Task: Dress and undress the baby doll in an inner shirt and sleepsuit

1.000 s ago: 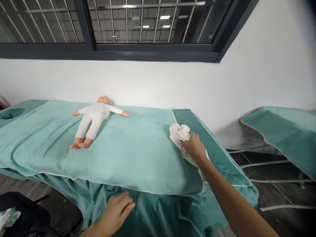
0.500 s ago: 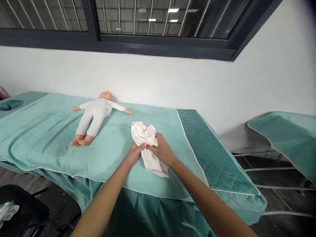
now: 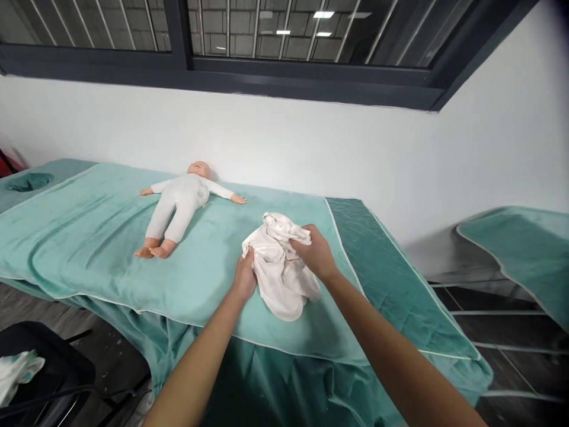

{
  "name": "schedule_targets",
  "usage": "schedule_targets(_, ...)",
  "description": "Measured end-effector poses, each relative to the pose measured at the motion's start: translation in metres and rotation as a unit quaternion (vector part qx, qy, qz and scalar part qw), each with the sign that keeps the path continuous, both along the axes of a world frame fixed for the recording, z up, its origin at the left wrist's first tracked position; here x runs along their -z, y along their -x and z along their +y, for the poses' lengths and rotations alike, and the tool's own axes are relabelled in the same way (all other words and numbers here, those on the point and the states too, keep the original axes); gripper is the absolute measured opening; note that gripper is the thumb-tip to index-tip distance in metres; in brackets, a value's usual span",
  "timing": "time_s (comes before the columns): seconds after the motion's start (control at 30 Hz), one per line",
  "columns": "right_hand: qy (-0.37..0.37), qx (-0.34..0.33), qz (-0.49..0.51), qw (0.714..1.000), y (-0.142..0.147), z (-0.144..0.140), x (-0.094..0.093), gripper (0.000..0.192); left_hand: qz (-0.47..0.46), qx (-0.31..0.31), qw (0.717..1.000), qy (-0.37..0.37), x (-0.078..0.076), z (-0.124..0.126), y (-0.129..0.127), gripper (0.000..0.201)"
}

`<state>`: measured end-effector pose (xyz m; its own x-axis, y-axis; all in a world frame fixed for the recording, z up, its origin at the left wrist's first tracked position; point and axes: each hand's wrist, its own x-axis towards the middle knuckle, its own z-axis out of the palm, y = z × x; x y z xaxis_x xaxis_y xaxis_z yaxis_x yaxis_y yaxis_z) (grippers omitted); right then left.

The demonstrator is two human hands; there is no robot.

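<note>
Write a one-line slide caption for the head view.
Both hands, left and right, grip a crumpled white cloth on a green-covered bed beside a doll.

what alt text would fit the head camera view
Both hands, left hand and right hand, grip a crumpled white cloth over a teal-covered bed. A baby doll in white lies face up further back, near the wall.

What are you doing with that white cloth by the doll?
A person holds a crumpled white cloth in both hands over a green-covered bed. The left hand grips its left edge and the right hand grips the top. A baby doll in white lies on its back further along the bed, apart from the cloth, with nobody touching it.
</note>
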<state>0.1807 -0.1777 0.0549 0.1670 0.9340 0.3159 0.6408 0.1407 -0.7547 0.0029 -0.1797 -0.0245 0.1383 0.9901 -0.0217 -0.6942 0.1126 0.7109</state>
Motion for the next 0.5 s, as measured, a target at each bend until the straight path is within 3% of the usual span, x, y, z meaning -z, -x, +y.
schedule_targets(0.1, -0.027, 0.068, 0.183, 0.98, -0.016, -0.002, 0.001, 0.029, -0.041, -0.004, 0.999, 0.019, -0.001, 0.005, 0.002, 0.044)
schedule_targets(0.17, -0.054, 0.088, 0.342, 0.934, -0.026, -0.006, -0.005, 0.036, -0.049, -0.009, 0.998, 0.03, 0.0, 0.007, 0.004, 0.044)
schedule_targets(0.23, -0.078, 0.098, 0.434, 0.892, -0.037, -0.014, -0.016, 0.039, -0.053, -0.011, 0.998, 0.044, 0.002, 0.008, 0.006, 0.046)
schedule_targets(0.33, -0.117, 0.127, 0.444, 0.879, -0.063, -0.031, -0.034, 0.03, -0.061, -0.017, 0.996, 0.056, 0.005, 0.008, 0.008, 0.048)
schedule_targets(0.5, -0.188, 0.253, 0.286, 0.905, -0.126, -0.07, -0.042, 0.038, -0.055, -0.016, 0.998, 0.039, 0.003, 0.008, 0.009, 0.048)
